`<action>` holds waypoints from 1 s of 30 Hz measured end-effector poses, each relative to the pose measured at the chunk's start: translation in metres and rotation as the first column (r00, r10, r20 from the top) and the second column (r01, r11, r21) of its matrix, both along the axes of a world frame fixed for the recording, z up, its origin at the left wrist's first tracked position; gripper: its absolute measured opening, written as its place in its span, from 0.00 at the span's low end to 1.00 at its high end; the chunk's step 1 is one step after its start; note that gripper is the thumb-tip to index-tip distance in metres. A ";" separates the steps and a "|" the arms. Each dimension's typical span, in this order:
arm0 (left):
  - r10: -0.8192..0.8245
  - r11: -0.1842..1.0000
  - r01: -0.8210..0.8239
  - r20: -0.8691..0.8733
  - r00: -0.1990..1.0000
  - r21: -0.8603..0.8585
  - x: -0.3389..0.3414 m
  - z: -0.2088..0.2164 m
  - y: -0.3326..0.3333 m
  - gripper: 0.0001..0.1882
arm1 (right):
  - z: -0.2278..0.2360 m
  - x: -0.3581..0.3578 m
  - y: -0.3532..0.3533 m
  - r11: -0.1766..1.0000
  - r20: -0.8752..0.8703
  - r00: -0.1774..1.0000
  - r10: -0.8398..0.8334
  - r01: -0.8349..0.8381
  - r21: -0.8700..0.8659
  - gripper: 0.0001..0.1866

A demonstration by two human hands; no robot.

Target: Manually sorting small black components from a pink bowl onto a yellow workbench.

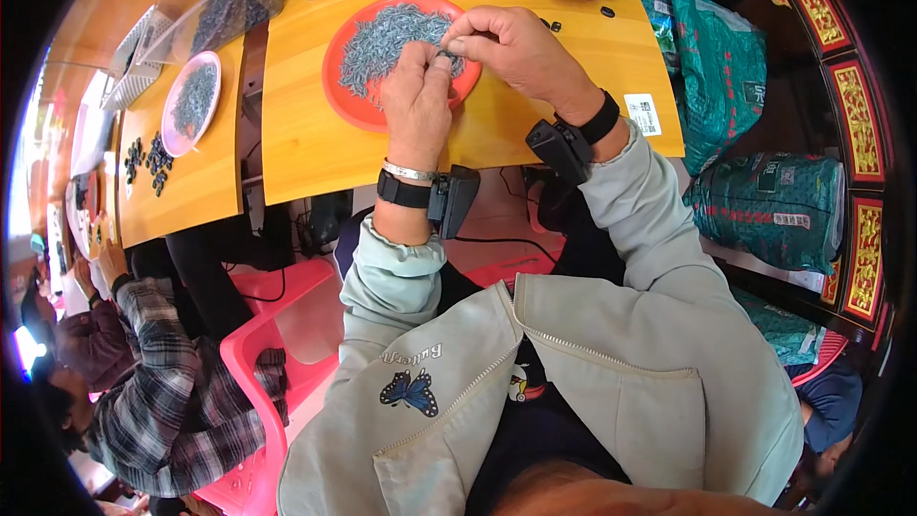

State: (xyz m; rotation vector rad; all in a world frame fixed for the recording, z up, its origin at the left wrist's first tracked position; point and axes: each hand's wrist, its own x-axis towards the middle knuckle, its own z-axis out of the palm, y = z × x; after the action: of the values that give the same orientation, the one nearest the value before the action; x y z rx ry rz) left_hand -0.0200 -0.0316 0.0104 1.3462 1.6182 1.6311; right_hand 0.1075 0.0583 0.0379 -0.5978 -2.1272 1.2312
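Over the red plate [344,103], the left hand [418,100] pinched a small dark piece [446,54], the right hand [521,53] pinching beside it at something indistinct, and loosened fingertips could have dropped it among the plate's grey pieces [390,40].

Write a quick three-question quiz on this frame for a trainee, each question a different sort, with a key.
1. Multiple choice: what colour is the round plate beneath the left hand and the right hand?
(a) green
(b) red
(c) white

2. True or false: the white label lies on the wooden table, to the right of that plate.

3. Short answer: which wrist has a silver bracelet next to its black strap?

Key:
1. (b) red
2. True
3. The left wrist
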 end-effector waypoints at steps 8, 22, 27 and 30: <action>0.006 1.000 -0.006 0.001 1.000 -0.003 0.000 0.002 0.001 0.04 | -0.001 0.003 0.005 0.998 -0.065 0.998 -0.010 0.006 -0.059 0.08; 0.007 1.000 -0.007 0.009 1.000 0.011 0.000 -0.003 0.000 0.04 | 0.000 -0.001 -0.003 1.000 -0.013 1.000 -0.001 0.001 0.008 0.08; 0.065 0.996 -0.068 0.061 0.996 0.049 0.007 -0.007 0.000 0.04 | -0.003 -0.005 -0.006 0.998 -0.013 0.998 -0.054 0.054 0.038 0.08; 0.050 0.996 -0.059 0.135 0.990 0.065 0.011 -0.007 0.001 0.04 | -0.002 -0.006 -0.008 0.994 -0.043 0.995 -0.090 0.093 0.062 0.09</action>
State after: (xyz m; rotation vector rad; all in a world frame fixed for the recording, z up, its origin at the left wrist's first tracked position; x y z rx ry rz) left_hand -0.0090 -0.0310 0.0037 1.2081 1.5460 1.7834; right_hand 0.1015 0.0503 0.0358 -0.6301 -2.0738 1.1126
